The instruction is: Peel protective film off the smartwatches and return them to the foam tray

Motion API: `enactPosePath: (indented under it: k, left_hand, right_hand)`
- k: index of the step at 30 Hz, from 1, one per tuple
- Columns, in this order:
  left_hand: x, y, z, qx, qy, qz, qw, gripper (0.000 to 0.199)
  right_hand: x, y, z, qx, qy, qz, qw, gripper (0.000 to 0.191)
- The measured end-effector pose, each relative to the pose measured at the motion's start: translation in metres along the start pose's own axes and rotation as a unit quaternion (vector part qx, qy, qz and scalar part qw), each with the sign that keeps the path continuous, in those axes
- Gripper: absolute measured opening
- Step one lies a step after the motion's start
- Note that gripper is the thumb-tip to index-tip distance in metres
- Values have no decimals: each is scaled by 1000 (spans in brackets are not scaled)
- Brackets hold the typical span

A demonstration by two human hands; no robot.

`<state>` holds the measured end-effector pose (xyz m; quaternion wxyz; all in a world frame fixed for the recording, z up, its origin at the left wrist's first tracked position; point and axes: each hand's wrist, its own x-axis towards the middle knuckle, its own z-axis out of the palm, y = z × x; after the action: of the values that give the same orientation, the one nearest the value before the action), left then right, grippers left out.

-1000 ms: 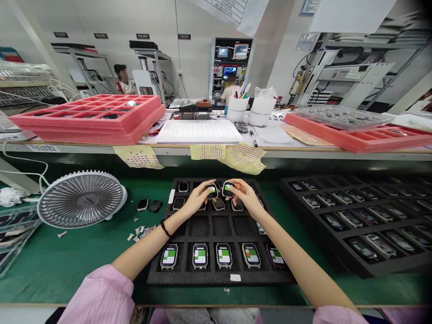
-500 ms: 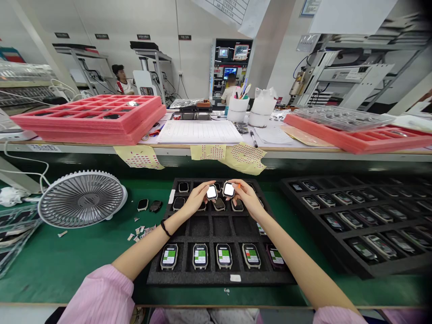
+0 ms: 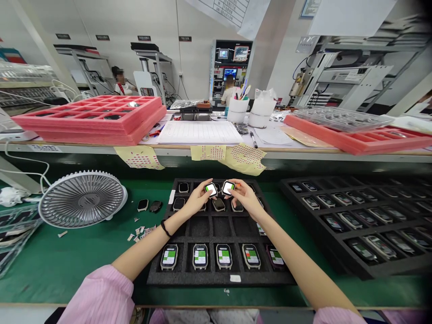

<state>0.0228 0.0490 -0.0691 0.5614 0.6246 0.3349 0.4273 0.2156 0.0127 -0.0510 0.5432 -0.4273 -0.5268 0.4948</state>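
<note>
Two hands over one black foam tray: left hand, grip pinching a smartwatch body by its edges; right hand, grip pinching a second smartwatch body likewise, both watches held close together above the tray's far rows. Five watch bodies with green-labelled screens sit in the tray's near row. Left of the tray, on the green desk mat: paper scraps, two loose watch bodies, a grey desk fan. Right of it: a second black foam tray holding rows of watches. Farther on, on the upper desk: pink foam trays, a ruled sheet.
</note>
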Motion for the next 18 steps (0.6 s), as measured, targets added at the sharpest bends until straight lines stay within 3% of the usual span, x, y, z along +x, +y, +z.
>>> enactPosePath:
  k: [7, 11, 18]
  left_hand:
    - [-4, 11, 0, 15, -1, -44, 999, 43]
    - [-6, 16, 2, 15, -14, -28, 999, 38]
    - [-4, 7, 3, 25, -39, 9, 999, 53]
  right_hand:
    - [1, 0, -3, -7, 30, 3, 1000, 36]
    - [1, 1, -3, -27, 39, -2, 999, 35]
    - [0, -2, 0, -31, 0, -1, 1000, 45]
